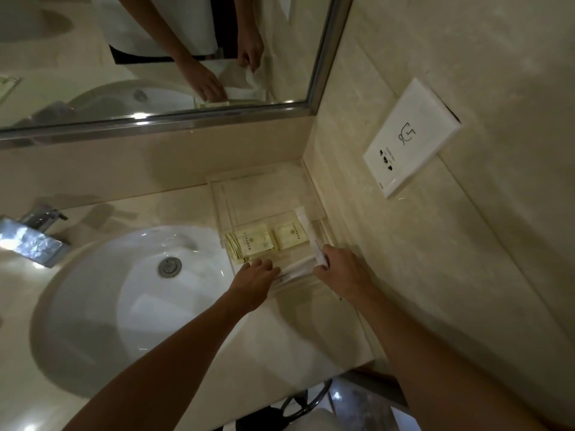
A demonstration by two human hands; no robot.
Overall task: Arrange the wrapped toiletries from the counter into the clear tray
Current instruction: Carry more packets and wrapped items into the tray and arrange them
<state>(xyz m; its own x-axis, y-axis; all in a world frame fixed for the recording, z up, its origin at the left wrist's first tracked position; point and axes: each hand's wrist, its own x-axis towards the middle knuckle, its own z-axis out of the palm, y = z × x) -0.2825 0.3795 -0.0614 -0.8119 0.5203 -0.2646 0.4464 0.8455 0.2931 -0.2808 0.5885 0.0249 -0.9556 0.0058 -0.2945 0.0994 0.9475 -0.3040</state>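
The clear tray (222, 194) sits in the counter's back right corner against the wall. Inside its near half lie pale yellow sachets (252, 242), a smaller yellow packet (291, 236) and a long white wrapped item (302, 216) at the right. A second long white wrapped item (298, 265) lies across the tray's front edge. My right hand (340, 272) grips its right end. My left hand (256, 275) rests fingers-down on its left end, beside the sachets.
A white round sink (124, 306) with a metal drain fills the left. A chrome tap (34, 237) stands at the far left. A mirror (155, 57) runs along the back wall. A white socket plate (410, 138) sits on the right wall.
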